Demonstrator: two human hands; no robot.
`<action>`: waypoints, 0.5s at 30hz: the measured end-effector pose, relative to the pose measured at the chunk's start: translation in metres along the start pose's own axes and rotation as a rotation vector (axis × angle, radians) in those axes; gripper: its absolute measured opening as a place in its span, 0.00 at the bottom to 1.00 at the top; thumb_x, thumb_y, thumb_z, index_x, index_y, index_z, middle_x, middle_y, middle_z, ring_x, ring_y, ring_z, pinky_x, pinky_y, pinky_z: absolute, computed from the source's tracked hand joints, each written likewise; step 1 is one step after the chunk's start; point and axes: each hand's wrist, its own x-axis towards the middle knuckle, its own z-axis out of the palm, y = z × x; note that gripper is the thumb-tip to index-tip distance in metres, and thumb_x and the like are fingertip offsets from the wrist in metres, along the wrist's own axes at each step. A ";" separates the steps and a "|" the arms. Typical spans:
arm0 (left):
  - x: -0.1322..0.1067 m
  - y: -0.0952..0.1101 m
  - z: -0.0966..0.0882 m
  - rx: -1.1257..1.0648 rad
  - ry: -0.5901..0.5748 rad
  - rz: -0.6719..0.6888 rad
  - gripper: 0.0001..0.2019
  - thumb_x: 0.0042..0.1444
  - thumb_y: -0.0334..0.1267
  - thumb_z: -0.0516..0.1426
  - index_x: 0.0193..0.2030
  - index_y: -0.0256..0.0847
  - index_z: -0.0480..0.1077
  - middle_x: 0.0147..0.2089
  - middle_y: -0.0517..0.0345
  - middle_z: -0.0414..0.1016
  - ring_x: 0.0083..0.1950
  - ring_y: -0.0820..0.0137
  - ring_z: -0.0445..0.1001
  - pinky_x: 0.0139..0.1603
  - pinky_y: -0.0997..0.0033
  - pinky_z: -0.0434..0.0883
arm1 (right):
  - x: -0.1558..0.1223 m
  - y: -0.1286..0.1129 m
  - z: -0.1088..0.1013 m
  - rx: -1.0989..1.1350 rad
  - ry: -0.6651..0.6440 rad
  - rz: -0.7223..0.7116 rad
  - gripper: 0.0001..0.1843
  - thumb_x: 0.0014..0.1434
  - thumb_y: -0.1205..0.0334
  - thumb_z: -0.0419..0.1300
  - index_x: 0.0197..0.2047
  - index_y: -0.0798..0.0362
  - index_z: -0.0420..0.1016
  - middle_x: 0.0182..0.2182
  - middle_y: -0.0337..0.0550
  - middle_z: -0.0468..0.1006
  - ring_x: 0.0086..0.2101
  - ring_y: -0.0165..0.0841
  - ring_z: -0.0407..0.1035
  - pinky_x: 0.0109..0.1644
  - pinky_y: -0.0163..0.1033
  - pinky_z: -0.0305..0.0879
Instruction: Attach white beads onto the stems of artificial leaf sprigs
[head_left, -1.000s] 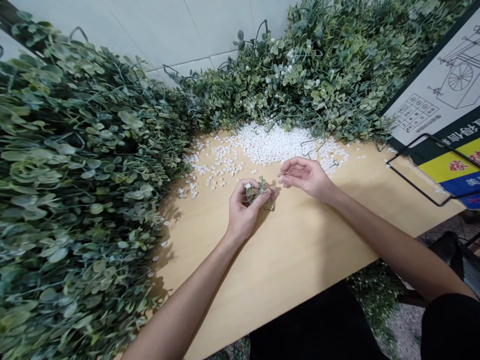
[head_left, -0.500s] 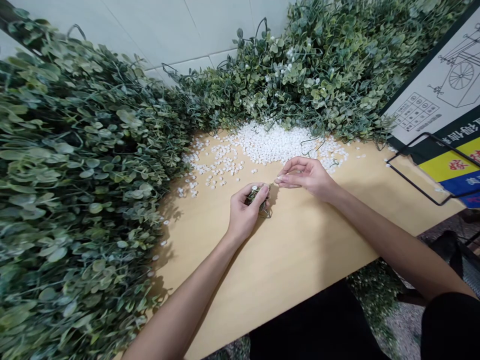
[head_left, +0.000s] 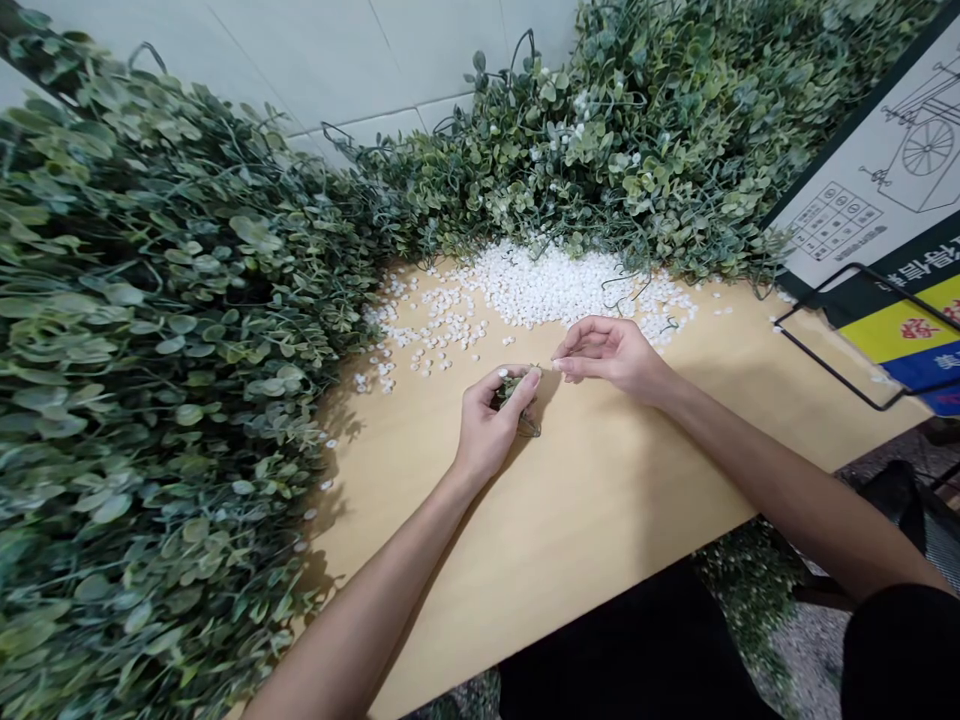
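Artificial foliage (head_left: 150,350) banks up along the left side and the far edge of the wooden table (head_left: 600,500), with a printed sign (head_left: 885,170) and a black wire stand (head_left: 832,350) at the right. A heap of small white beads (head_left: 555,285) lies on the table against the far foliage, thinning into scattered pieces toward the left. Both of the person's hands work just in front of that heap, near the table's middle. The left hand (head_left: 487,425) is closed around 1 small green sprig (head_left: 517,392), fingers curled over it; a thin wire loop of the sprig shows below the fingers, and its upper tip points up and right. The right hand (head_left: 611,355) sits just to the right of and slightly beyond the left, thumb and forefinger pinched together at the sprig's tip; whether they hold a bead cannot be told, as the pinch is too small to resolve. The 2 hands nearly touch at that tip. The right hand is the nearer of the 2 to the bead heap, which lies directly beyond it.
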 end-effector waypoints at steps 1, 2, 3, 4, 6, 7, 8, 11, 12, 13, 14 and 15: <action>0.000 0.000 0.000 -0.006 -0.007 -0.007 0.15 0.57 0.51 0.68 0.36 0.41 0.78 0.24 0.62 0.67 0.23 0.75 0.65 0.23 0.74 0.65 | 0.000 0.000 0.000 0.008 -0.006 0.003 0.23 0.46 0.55 0.81 0.39 0.53 0.78 0.38 0.42 0.84 0.34 0.32 0.79 0.40 0.39 0.79; 0.000 0.000 -0.001 -0.014 -0.015 -0.016 0.15 0.58 0.51 0.68 0.35 0.41 0.77 0.24 0.62 0.67 0.23 0.75 0.64 0.22 0.74 0.64 | -0.001 -0.001 0.001 0.015 -0.013 0.005 0.23 0.46 0.55 0.81 0.40 0.53 0.78 0.38 0.42 0.84 0.35 0.33 0.80 0.42 0.40 0.79; 0.000 -0.001 -0.001 -0.027 -0.025 -0.026 0.15 0.58 0.52 0.67 0.34 0.41 0.77 0.24 0.62 0.66 0.23 0.74 0.64 0.22 0.74 0.64 | -0.001 -0.001 0.001 0.018 -0.022 0.005 0.23 0.46 0.55 0.81 0.40 0.53 0.78 0.38 0.42 0.84 0.36 0.34 0.80 0.43 0.41 0.80; 0.000 -0.001 -0.002 -0.041 -0.036 -0.037 0.15 0.59 0.52 0.67 0.34 0.41 0.77 0.24 0.61 0.66 0.23 0.74 0.63 0.22 0.73 0.64 | -0.001 -0.001 0.001 0.018 -0.031 0.002 0.23 0.46 0.55 0.81 0.40 0.53 0.78 0.39 0.42 0.84 0.36 0.34 0.80 0.43 0.41 0.80; 0.000 -0.001 -0.003 -0.068 -0.060 -0.054 0.15 0.60 0.51 0.66 0.33 0.40 0.77 0.25 0.61 0.66 0.23 0.75 0.64 0.22 0.74 0.64 | -0.002 -0.002 0.001 0.013 -0.042 -0.015 0.22 0.46 0.57 0.81 0.40 0.53 0.78 0.39 0.42 0.84 0.35 0.33 0.80 0.41 0.39 0.79; 0.000 0.000 -0.003 -0.079 -0.074 -0.061 0.15 0.60 0.50 0.66 0.33 0.40 0.77 0.26 0.60 0.66 0.24 0.75 0.64 0.22 0.74 0.64 | -0.002 -0.002 0.001 0.011 -0.042 -0.024 0.22 0.46 0.58 0.81 0.39 0.53 0.78 0.39 0.42 0.84 0.35 0.33 0.80 0.40 0.39 0.79; 0.000 0.000 -0.004 -0.086 -0.086 -0.067 0.14 0.60 0.50 0.66 0.34 0.40 0.77 0.26 0.60 0.67 0.24 0.75 0.65 0.22 0.74 0.64 | -0.002 -0.002 0.001 0.010 -0.039 -0.032 0.22 0.45 0.59 0.81 0.39 0.53 0.78 0.39 0.42 0.84 0.36 0.33 0.79 0.41 0.39 0.79; -0.001 0.000 -0.005 -0.084 -0.123 -0.078 0.13 0.61 0.48 0.66 0.34 0.39 0.77 0.26 0.61 0.67 0.24 0.75 0.65 0.23 0.74 0.63 | -0.002 -0.002 0.001 0.007 -0.033 -0.039 0.22 0.43 0.61 0.82 0.38 0.53 0.77 0.39 0.42 0.84 0.39 0.34 0.79 0.46 0.40 0.79; -0.001 0.000 -0.005 -0.074 -0.133 -0.076 0.13 0.61 0.48 0.65 0.34 0.39 0.76 0.26 0.61 0.67 0.24 0.75 0.64 0.23 0.74 0.63 | -0.002 -0.002 0.001 0.003 -0.035 -0.037 0.22 0.43 0.61 0.82 0.38 0.53 0.78 0.38 0.43 0.84 0.39 0.34 0.79 0.46 0.41 0.79; -0.001 0.000 -0.005 -0.065 -0.144 -0.071 0.13 0.62 0.47 0.65 0.33 0.39 0.76 0.25 0.61 0.67 0.24 0.75 0.64 0.24 0.74 0.62 | -0.002 -0.002 0.001 0.004 -0.038 -0.035 0.22 0.43 0.61 0.82 0.37 0.53 0.78 0.38 0.43 0.84 0.39 0.34 0.79 0.46 0.41 0.79; -0.001 0.000 -0.005 -0.057 -0.154 -0.066 0.14 0.62 0.47 0.65 0.33 0.39 0.75 0.25 0.62 0.67 0.24 0.75 0.63 0.24 0.74 0.62 | -0.002 -0.002 0.002 0.007 -0.044 -0.033 0.22 0.42 0.62 0.82 0.37 0.53 0.78 0.37 0.43 0.84 0.38 0.34 0.79 0.46 0.41 0.79; -0.001 0.000 -0.005 -0.050 -0.162 -0.062 0.14 0.62 0.47 0.65 0.32 0.39 0.75 0.24 0.62 0.67 0.24 0.76 0.63 0.25 0.74 0.62 | -0.002 -0.002 0.002 0.011 -0.050 -0.031 0.21 0.42 0.63 0.82 0.37 0.54 0.78 0.37 0.42 0.84 0.38 0.33 0.79 0.45 0.40 0.79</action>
